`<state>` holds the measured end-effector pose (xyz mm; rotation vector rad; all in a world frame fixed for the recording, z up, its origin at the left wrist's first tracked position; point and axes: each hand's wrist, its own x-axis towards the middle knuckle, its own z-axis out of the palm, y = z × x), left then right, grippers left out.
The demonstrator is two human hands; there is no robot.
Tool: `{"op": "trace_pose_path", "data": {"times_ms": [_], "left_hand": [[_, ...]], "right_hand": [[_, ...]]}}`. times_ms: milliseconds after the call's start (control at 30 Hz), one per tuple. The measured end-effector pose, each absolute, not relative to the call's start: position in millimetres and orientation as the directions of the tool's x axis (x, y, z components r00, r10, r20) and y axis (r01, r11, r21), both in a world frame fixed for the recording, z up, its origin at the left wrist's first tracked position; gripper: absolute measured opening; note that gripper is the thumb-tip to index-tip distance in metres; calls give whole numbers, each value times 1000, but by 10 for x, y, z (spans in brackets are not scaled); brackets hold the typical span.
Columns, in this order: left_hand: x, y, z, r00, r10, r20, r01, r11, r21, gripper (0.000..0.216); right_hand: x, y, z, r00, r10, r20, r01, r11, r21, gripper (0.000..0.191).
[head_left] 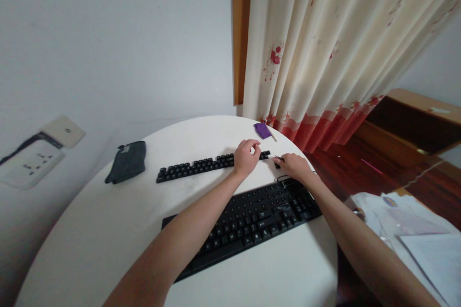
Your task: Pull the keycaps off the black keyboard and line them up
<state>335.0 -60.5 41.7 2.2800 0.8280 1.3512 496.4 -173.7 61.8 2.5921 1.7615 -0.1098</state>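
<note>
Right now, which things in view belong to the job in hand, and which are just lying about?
Part of the work, judging by the hands:
- row of black keys, beside the left hand
- small black piece, by the right hand
- black keyboard

Apparently just lying about:
- dark pouch
- purple item

On the table (97,244), a row of keycaps (196,167) lies behind the keyboard (252,220) and right of the pouch (127,162).

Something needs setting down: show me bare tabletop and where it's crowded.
Bare: white table left of the keyboard, nearer than the dark pouch; also the keyboard's near side, between the forearms. Crowded: the right end, where left hand, right hand, keyboard and row of black keys cluster.
</note>
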Motion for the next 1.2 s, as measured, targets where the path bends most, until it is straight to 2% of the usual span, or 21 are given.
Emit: {"op": "trace_pose_path", "data": {"times_ms": [100, 233, 400, 1200], "left_hand": [[3351, -607, 418, 363, 647, 670, 290, -762, 579, 17], [3362, -611, 414, 362, 658, 660, 293, -753, 590, 17], [3361, -609, 409, 370, 662, 652, 298, -749, 592, 18], [3364, -599, 397, 377, 675, 634, 322, -738, 594, 18]], "right_hand": [[5059, -1832, 633, 320, 946, -49, 938, -324, -124, 53], [5100, -1908, 590, 260, 964, -52, 938, -265, -225, 33], [5056, -1849, 542, 256, 966, -25, 940, -255, -224, 19], [5025, -1554, 501, 283, 959, -25, 941, -283, -187, 19]]}}
